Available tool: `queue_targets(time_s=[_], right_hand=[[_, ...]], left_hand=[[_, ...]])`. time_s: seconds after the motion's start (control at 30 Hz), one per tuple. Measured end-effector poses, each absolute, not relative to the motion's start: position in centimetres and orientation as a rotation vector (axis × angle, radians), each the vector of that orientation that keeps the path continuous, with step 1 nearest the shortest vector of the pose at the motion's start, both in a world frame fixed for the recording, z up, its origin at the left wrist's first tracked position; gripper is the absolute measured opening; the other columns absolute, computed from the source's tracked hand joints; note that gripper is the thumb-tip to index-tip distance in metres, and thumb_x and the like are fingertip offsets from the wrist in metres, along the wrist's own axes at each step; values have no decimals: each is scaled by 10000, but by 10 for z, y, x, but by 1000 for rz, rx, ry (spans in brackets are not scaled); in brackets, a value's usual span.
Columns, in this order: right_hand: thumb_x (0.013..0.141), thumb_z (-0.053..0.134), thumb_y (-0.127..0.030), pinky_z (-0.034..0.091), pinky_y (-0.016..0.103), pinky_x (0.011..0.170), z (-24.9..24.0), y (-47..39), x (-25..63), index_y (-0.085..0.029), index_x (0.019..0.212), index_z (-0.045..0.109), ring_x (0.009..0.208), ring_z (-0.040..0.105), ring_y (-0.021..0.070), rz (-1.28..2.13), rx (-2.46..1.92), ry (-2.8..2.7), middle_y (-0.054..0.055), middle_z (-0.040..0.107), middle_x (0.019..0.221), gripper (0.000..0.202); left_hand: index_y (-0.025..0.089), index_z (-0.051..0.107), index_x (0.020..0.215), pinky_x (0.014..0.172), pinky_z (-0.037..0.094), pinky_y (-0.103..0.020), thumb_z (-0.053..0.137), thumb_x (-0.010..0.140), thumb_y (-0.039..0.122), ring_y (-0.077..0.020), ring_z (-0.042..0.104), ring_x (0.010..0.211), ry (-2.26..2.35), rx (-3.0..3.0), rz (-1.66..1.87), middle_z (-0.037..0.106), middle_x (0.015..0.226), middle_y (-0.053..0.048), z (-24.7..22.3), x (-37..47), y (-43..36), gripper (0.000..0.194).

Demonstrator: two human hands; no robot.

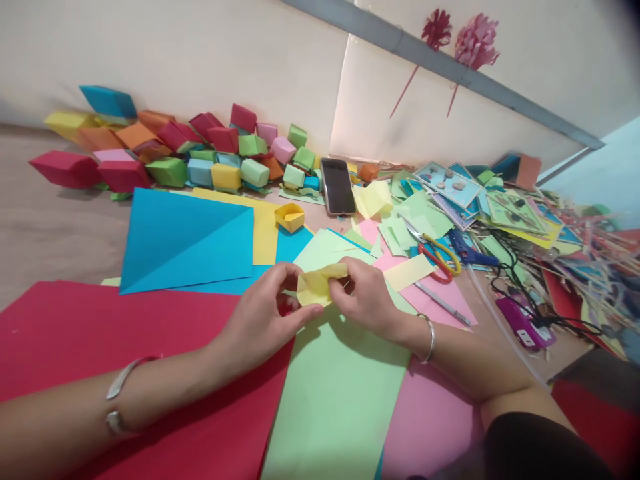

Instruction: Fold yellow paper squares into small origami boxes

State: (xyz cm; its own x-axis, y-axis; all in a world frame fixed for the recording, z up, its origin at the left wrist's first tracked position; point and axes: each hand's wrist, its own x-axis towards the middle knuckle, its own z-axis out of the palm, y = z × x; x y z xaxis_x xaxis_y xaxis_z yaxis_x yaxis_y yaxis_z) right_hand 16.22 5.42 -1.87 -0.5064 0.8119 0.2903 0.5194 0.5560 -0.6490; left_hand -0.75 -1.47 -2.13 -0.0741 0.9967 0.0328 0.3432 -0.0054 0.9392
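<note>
Between my two hands is a small piece of folded yellow paper (315,287), held just above a light green paper sheet (345,373). My left hand (273,307) grips its left side, thumb along the lower edge and fingers behind. My right hand (363,293) pinches its right side between thumb and fingers. Part of the folded paper is hidden by the right fingers. Beyond my hands sits a small yellow paper box (289,217) with an open top. A strip of pale yellow paper (410,272) lies right of my right hand.
Red card (125,333) and blue card (190,240) lie left. Several folded paper boxes (220,140) line the wall beside a phone (338,187). Scissors (435,257), a cutter knife (443,303), a glue gun (470,250) and a purple power strip (525,323) lie right among paper scraps.
</note>
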Motion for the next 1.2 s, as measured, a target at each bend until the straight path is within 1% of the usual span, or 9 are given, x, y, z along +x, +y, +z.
queue_targets(time_s=[0.1, 0.2, 0.33, 0.47, 0.63, 0.77, 0.9, 1.03, 1.2], right_hand=[[771, 477, -162, 342, 233, 524, -18, 57, 163, -205, 704, 437, 570, 454, 103, 730, -1069, -2197, -16, 515, 663, 89], [780, 469, -162, 371, 236, 541, -18, 58, 164, -201, 732, 451, 608, 488, 111, 766, -1063, -2185, 2, 546, 722, 65], [790, 464, -156, 400, 239, 564, -18, 59, 165, -202, 732, 447, 631, 503, 116, 782, -1063, -2174, 6, 547, 736, 76], [811, 474, -171, 422, 241, 582, -16, 58, 166, -193, 758, 492, 665, 524, 125, 825, -1025, -2245, 18, 566, 752, 60], [818, 569, -231, 431, 254, 608, -12, 57, 168, -184, 766, 544, 665, 517, 126, 767, -960, -2300, 9, 573, 723, 75], [836, 543, -184, 453, 257, 636, -9, 57, 169, -190, 763, 593, 686, 549, 126, 758, -834, -2234, 10, 618, 724, 89], [834, 553, -145, 498, 282, 679, -8, 56, 171, -190, 797, 632, 722, 600, 138, 747, -704, -2202, 26, 669, 772, 99], [827, 562, -132, 529, 302, 696, -5, 54, 172, -204, 822, 653, 742, 635, 147, 747, -654, -2166, 30, 697, 806, 116], [819, 562, -123, 532, 300, 700, -3, 50, 172, -197, 833, 655, 744, 633, 152, 775, -636, -2195, 38, 697, 801, 120]], left_hand=[[202, 541, 876, 570, 556, -313, 670, 738, 424, -164, 592, 692, 1513, 1406, 1151, 577, 872, -20, -24, -8, -13, 291], [209, 595, 891, 642, 586, -342, 669, 762, 411, -188, 621, 780, 1451, 1442, 1192, 600, 934, -38, -27, -9, -12, 251], [226, 660, 977, 755, 596, -378, 694, 777, 370, -230, 660, 903, 1425, 1697, 1160, 657, 1061, -68, -29, -14, -12, 249], [202, 671, 1080, 819, 583, -376, 594, 853, 268, -257, 650, 1035, 1470, 1953, 1123, 655, 1114, -103, -33, -18, -11, 248], [206, 654, 1134, 877, 568, -390, 516, 880, 208, -254, 639, 1072, 1439, 2025, 1089, 650, 1131, -105, -33, -18, -11, 289], [206, 624, 1034, 798, 598, -377, 619, 824, 265, -229, 680, 947, 1323, 1661, 1168, 656, 1070, -80, -28, -14, -12, 219], [204, 584, 935, 719, 601, -356, 764, 699, 308, -213, 704, 831, 1149, 1167, 1161, 681, 971, -52, -22, -12, -10, 314], [191, 630, 909, 691, 577, -338, 796, 686, 351, -205, 702, 749, 1098, 929, 1063, 716, 804, -38, -17, -12, -7, 320], [188, 668, 809, 709, 554, -326, 806, 676, 367, -199, 688, 758, 1109, 897, 1102, 733, 807, -42, -16, -11, -8, 262]])
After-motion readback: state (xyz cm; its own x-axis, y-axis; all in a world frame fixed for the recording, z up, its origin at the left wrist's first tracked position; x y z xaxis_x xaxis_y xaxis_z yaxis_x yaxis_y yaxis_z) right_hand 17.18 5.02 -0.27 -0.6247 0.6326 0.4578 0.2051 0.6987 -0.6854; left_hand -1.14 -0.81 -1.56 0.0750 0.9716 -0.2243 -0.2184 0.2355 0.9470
